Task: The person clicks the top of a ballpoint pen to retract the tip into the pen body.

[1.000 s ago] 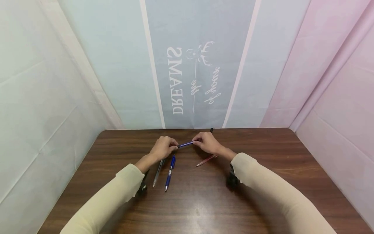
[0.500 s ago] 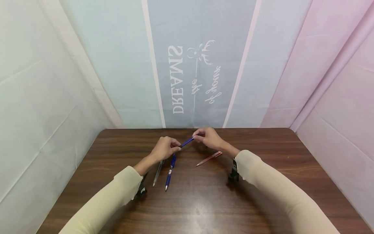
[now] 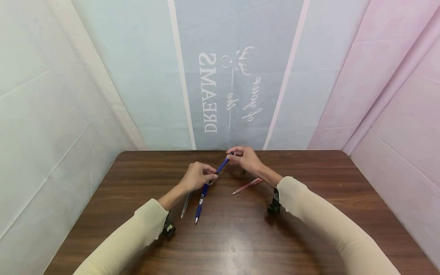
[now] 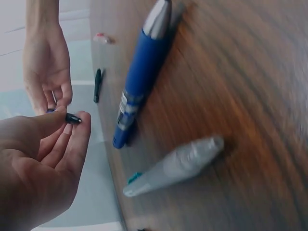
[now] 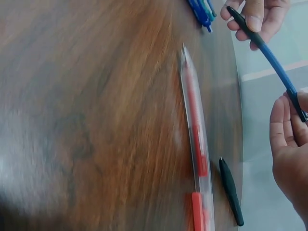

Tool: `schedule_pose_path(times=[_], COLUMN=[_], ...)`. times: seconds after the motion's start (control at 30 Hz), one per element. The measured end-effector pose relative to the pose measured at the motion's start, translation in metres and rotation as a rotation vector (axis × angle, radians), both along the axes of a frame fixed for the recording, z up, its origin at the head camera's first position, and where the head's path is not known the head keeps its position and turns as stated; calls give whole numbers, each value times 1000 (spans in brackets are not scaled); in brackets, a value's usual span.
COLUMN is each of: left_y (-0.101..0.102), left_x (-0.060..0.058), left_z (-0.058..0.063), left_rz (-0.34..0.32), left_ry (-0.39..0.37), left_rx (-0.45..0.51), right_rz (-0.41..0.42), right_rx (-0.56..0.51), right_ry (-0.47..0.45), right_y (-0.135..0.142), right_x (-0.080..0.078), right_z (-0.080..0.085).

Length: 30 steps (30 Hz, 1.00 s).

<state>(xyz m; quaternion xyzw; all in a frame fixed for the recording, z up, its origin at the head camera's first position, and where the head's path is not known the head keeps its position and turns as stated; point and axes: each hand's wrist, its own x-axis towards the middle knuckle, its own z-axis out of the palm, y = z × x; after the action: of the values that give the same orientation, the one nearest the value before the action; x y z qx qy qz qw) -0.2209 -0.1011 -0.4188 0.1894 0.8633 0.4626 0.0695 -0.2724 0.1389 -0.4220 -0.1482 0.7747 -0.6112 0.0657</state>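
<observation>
Between both hands is a blue pen (image 3: pixel 222 165) with dark ends, held over the far part of the table. My left hand (image 3: pixel 197 176) pinches its nearer end between thumb and fingers; the black tip (image 4: pixel 73 118) pokes past them in the left wrist view. At the farther end, my right hand (image 3: pixel 245 158) pinches the pen with thumb and fingers. Below my left hand lie a blue pen with a silver tip (image 3: pixel 198 210) and a clear pen (image 3: pixel 186 206). A clear red pen (image 5: pixel 196 130) and a black pen (image 5: pixel 231 190) lie by my right hand.
The brown wooden table (image 3: pixel 233 236) ends at a printed fabric backdrop (image 3: pixel 227 95) just beyond the hands. Pale fabric walls (image 3: pixel 405 152) stand at both sides. A dark wrist camera (image 3: pixel 274 206) hangs under the right sleeve.
The held pen has swung from nearly level to a steeper slant. My right hand has moved up and away, uncovering more of the red pen, while my left hand has shifted slightly right and nearer.
</observation>
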Motion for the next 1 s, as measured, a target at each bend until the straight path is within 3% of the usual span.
schedule_pose_path(times=[0.2,0.67,1.0], left_y=[8,18,18], left_x=[5,12,18], left_z=[1,1,3], left_rz=[13,69,84], left_ry=[-95,-409,-490], left_rx=[126,417,512], right_rz=[-45,-31,2], right_rx=[-133,-269,-307], right_ry=[-73,-142,-198], right_y=[-7,-17,-22], right_x=[4,12,16], right_z=[4,11,10])
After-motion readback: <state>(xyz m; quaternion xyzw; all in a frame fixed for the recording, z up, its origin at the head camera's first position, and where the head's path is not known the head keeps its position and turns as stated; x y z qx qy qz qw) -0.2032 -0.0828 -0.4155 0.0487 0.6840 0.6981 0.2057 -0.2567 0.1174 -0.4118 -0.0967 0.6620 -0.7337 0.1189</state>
